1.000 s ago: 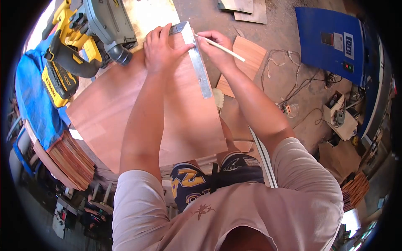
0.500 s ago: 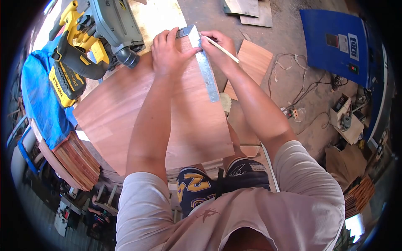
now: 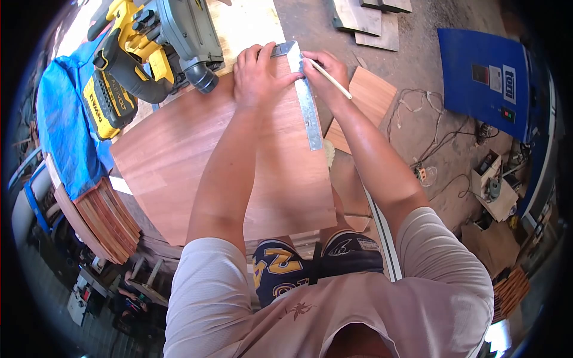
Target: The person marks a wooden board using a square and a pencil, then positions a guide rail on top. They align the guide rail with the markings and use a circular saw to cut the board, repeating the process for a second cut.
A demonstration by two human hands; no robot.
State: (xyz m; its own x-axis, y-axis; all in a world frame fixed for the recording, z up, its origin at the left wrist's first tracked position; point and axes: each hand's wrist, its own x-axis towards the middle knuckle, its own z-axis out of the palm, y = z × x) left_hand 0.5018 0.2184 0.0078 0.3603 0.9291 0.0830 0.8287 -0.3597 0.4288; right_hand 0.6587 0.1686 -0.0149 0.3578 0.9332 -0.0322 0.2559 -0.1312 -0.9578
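Note:
A wide reddish-brown wooden board (image 3: 197, 155) lies flat in front of me. Along its right side rests the metal blade of a try square (image 3: 307, 113), whose stock sits against the board's far edge. My left hand (image 3: 258, 76) holds the square in place, with its thumb pressed on the blade and its fingers close together by the stock. In my right hand (image 3: 327, 74) is a light-coloured pencil (image 3: 335, 83), pinched near its point beside the square's corner. The pencil slants back over the wrist, and its tip is hidden by the fingers.
A yellow and black DeWalt power tool (image 3: 128, 65) stands at the board's upper left. A blue tarp (image 3: 68, 119) and stacked wood strips (image 3: 107, 221) lie left. On the right are a blue machine (image 3: 483, 77), cables (image 3: 439, 143) and a loose wood piece (image 3: 364, 104).
The camera view has shifted slightly, so the board and tools appear farther right and a little lower. Both hands keep nearly the same places on the square and pencil.

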